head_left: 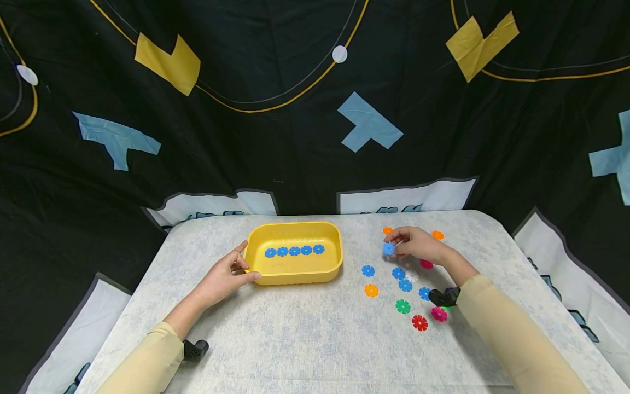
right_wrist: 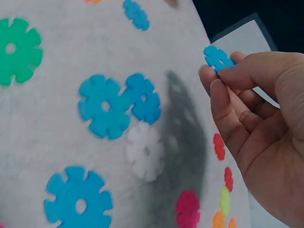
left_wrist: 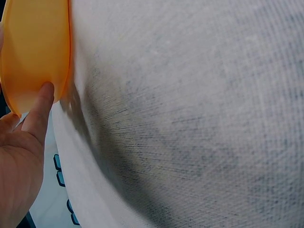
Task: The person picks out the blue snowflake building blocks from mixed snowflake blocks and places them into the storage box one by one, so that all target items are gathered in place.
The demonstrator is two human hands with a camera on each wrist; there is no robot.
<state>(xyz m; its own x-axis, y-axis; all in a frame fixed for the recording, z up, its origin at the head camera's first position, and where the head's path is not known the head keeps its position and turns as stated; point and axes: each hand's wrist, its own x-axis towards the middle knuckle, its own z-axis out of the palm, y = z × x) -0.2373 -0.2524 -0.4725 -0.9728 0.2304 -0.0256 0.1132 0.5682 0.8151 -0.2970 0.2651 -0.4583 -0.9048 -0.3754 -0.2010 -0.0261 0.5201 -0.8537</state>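
My right hand [head_left: 417,244] pinches a blue snowflake-shaped disc [right_wrist: 217,58] between thumb and fingertips, raised over the right part of the table. At the near left corner of a yellow tray [head_left: 295,278], my left hand [head_left: 227,277] holds the tray, its thumb [left_wrist: 46,92] against the outer wall. A row of several blue discs [head_left: 294,251] lies inside the tray. Below the right hand, more blue discs [right_wrist: 104,105] rest on the cloth beside a translucent white disc [right_wrist: 145,152].
Orange [head_left: 371,290], green [head_left: 402,306], red [head_left: 420,323] and pink discs [head_left: 439,314] are scattered across the right of the cloth-covered table [head_left: 295,339]. Behind the table hangs a black curtain [head_left: 275,153] with printed shapes.
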